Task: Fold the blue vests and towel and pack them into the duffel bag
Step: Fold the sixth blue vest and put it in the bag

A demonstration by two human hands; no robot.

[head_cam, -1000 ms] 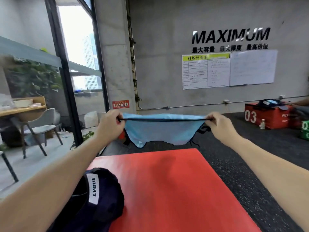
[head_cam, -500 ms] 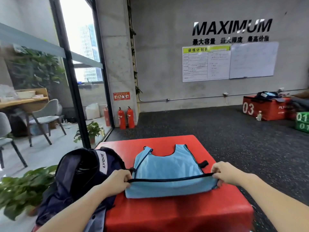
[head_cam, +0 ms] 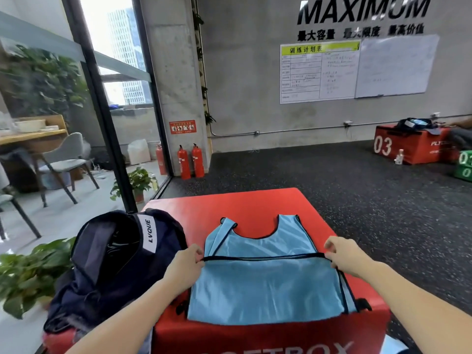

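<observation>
A light blue vest [head_cam: 265, 284] with dark trim lies flat on the red box [head_cam: 255, 203], its neck and shoulder straps pointing away from me. Its bottom hem is folded up over the body. My left hand [head_cam: 185, 267] pinches the left end of that dark hem. My right hand [head_cam: 343, 254] pinches the right end. A navy duffel bag [head_cam: 112, 261] with a white LVQUE label stands open on the box's left side, beside my left hand. A bit of light blue cloth [head_cam: 393, 344] shows at the bottom right below the box.
Dark rubber floor [head_cam: 332, 180] stretches beyond the box. Two red fire extinguishers [head_cam: 190, 160] stand by the concrete pillar. A red box marked 03 [head_cam: 411, 144] and a green box [head_cam: 463, 167] sit far right. Potted plants [head_cam: 28, 272] and a glass wall are at left.
The vest was held up stretched in the air, then laid on the red box. Since then both hands have carried the hem further up over the vest's body.
</observation>
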